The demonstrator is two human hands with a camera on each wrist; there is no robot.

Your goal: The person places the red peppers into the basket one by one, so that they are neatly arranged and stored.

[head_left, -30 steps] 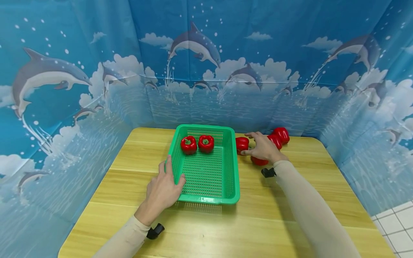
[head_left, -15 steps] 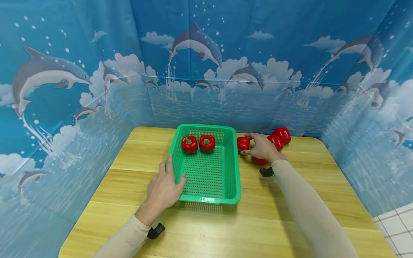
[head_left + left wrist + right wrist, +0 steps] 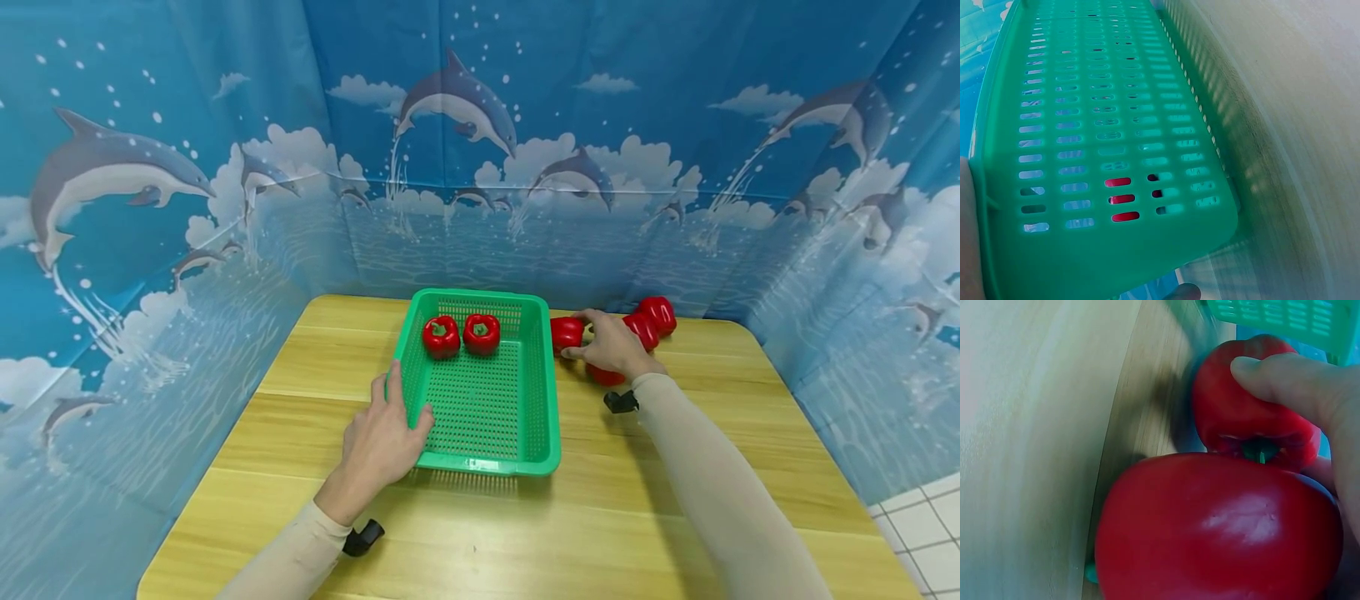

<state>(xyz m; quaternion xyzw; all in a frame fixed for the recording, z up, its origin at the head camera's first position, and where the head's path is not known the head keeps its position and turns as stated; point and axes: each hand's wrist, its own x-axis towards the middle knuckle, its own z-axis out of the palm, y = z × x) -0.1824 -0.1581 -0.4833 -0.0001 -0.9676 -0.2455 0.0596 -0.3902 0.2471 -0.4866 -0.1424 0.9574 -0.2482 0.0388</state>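
step: picking up a loose pepper; the right hand (image 3: pixel 611 343) had its thumb and fingers curled round the red pepper (image 3: pixel 566 333) just right of the green basket (image 3: pixel 480 462).
left hand: the left hand (image 3: pixel 382 442) gripped the basket's near-left rim, thumb hooked inside.
basket: stood on the counter (image 3: pixel 465 533), with two peppers (image 3: pixel 460 335) already at its far end.
other peppers: more lay under and behind the right hand (image 3: pixel 651 319).
next move: probably called for a firm lift clear of the neighbouring peppers, then leftward over the rim.
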